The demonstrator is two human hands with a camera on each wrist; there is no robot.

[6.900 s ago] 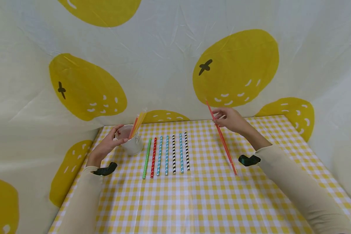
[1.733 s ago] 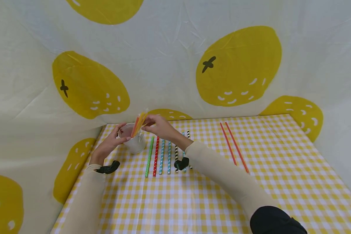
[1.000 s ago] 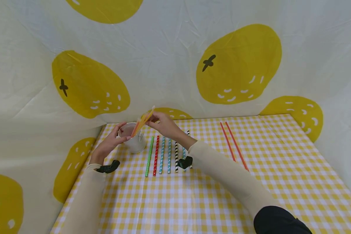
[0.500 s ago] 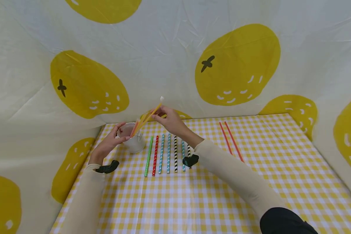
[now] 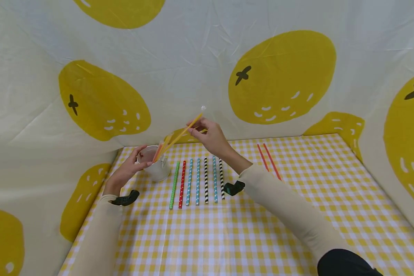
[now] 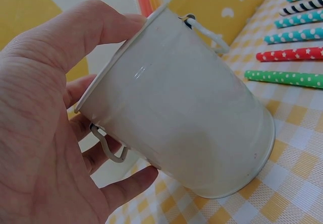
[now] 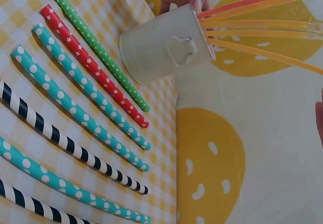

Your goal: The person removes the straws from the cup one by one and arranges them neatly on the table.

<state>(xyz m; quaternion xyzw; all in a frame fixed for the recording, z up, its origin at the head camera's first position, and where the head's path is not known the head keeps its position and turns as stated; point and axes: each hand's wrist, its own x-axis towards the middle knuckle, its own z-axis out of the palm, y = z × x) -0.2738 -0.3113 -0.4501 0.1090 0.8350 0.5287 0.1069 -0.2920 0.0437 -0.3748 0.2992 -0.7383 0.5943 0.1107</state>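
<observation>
A small white metal bucket (image 5: 160, 171) with side handles stands at the back left of the table. My left hand (image 5: 127, 172) grips its rim, thumb in front and fingers behind, as the left wrist view shows. Several thin yellow and orange-red straws (image 7: 247, 3) lean out of the bucket. With thumb and fingertips my right hand (image 5: 214, 140) pinches a yellow straw (image 5: 180, 136) that has a clear tip. That straw slants up to the right, its lower end still at the bucket's mouth. In the right wrist view only fingertips of this hand show.
Beside the bucket lie several patterned paper straws in a row: a green one (image 5: 174, 186), a red one (image 5: 182, 186), dotted blue ones (image 5: 197, 184) and striped black-and-white ones (image 5: 206, 182). Farther right are two thin orange-red straws (image 5: 270, 159). A lemon-print sheet (image 5: 193, 76) hangs behind the checked table.
The second orange-red straw now lies on the table beside the first. My right hand came back to the bucket and has drawn a yellow straw up and right. The left hand stays on the bucket.
</observation>
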